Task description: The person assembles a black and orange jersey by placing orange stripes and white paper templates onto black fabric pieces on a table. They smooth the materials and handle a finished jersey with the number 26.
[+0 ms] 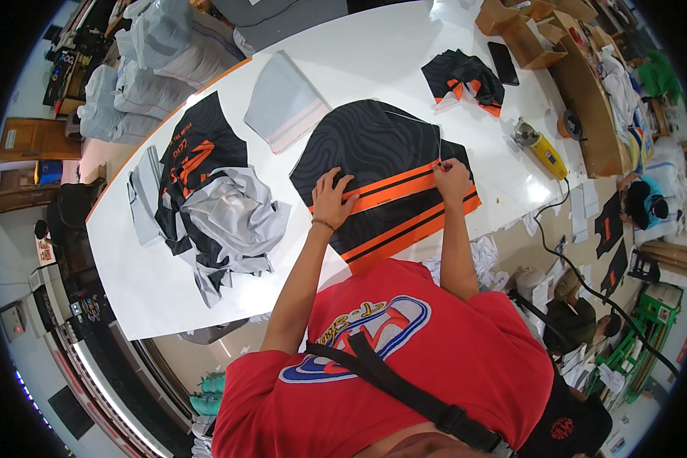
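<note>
Pressing a rounded, wave-patterned, black-and-orange fabric panel (374,145) with left hand (331,201) (spread wide), pinching its edge with right hand (453,179).

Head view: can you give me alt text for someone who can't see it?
A person's left hand lies spread on a black patterned fabric panel with orange stripes; the right hand is at the stripes' right end. On the white table, crumpled grey fabric lies at left, with a yellow corded tool and black phone at right.
</note>
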### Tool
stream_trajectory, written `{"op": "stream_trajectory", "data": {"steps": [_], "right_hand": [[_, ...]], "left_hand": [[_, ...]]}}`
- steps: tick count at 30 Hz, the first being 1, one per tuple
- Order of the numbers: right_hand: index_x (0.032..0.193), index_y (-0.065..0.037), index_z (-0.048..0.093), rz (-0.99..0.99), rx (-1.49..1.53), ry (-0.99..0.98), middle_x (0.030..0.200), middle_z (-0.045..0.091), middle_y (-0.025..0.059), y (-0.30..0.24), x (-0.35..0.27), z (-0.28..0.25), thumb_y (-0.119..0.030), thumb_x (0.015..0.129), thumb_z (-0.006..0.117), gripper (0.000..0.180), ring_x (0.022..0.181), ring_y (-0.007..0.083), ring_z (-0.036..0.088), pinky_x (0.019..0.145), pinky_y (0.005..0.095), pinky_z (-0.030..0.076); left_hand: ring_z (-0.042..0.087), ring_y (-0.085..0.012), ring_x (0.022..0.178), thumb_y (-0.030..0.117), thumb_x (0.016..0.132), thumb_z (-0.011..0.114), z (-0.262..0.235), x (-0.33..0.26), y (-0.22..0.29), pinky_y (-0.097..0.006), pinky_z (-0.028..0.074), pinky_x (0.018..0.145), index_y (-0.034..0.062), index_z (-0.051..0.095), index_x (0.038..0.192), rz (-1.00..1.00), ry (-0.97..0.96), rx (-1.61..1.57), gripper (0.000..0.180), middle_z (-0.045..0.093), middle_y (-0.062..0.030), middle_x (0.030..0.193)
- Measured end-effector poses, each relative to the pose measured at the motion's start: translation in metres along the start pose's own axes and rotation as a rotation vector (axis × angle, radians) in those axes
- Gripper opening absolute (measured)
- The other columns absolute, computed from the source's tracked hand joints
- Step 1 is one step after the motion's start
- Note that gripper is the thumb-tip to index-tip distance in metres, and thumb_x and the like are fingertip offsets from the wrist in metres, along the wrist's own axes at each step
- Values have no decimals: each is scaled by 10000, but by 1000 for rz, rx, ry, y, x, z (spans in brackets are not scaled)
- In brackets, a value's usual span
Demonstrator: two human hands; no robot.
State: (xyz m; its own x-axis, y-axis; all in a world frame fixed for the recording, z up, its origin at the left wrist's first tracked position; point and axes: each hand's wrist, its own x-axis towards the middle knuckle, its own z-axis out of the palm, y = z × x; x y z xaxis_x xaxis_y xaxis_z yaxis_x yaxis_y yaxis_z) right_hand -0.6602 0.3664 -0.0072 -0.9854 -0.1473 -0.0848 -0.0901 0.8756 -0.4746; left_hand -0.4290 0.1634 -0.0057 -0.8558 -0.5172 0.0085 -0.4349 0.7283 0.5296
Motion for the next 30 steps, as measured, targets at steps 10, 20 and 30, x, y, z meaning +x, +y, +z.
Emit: {"op": "stream_trajectory", "data": {"steps": [10,20,30], "right_hand": [[885,-40,649,-10,461,97,916,702,166,-3,-1,18,-209,776,740,220,876,376,684,791,449,529],[843,-15,662,65,221,-164,786,656,125,-6,18,-2,-256,765,776,278,777,303,635,717,421,502],[809,-12,591,-108,575,35,668,592,91,-20,11,25,-108,738,725,179,625,190,587,619,348,474]], "left_hand": [[376,-315,1357,329,824,750,-2,0,1,-484,328,1084,226,629,1268,1,-20,7,472,427,-68,1457],[373,-312,1358,320,818,759,-1,0,1,-489,329,1083,221,628,1266,-2,-14,3,477,429,-63,1458],[380,-312,1351,328,816,757,-1,2,1,-492,343,1066,237,634,1258,11,-5,24,467,434,-70,1447]]}}
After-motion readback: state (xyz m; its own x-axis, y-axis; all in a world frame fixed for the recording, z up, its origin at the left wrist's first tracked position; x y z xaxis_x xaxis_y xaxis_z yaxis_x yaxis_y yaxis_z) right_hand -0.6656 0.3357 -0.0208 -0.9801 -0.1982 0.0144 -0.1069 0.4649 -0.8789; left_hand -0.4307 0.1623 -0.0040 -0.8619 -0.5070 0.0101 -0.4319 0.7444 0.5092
